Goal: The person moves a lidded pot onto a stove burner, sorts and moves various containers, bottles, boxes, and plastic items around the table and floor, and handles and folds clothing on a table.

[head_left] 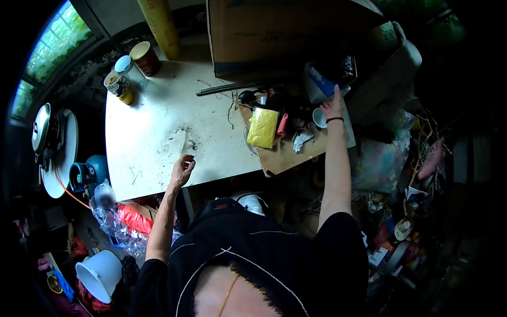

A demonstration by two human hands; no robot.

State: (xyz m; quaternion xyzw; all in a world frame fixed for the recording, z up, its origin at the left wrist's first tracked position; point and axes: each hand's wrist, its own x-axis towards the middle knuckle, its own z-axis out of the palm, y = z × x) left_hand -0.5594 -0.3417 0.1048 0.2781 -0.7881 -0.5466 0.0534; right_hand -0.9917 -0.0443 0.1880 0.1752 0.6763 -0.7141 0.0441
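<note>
My right hand [332, 109] reaches out over the right end of the table with its fingers stretched and spread. Just left of it is a small white cup [319, 118]; whether they touch I cannot tell. Beyond the fingertips stands a bin-like box with a blue panel [322, 80]. My left hand [182, 169] hovers at the table's front edge, fingers loosely bent and apart, with nothing visible in them. Dark smudges of dirt [182, 138] mark the white table [153, 121] ahead of it.
A wooden board [274, 161] carries a yellow packet [263, 128], a red item [282, 124] and crumpled tissue [302, 141]. A large cardboard box [290, 37] stands behind. Cans and a jar [138, 79] sit at the back left. A white bucket [99, 276] and clutter cover the floor.
</note>
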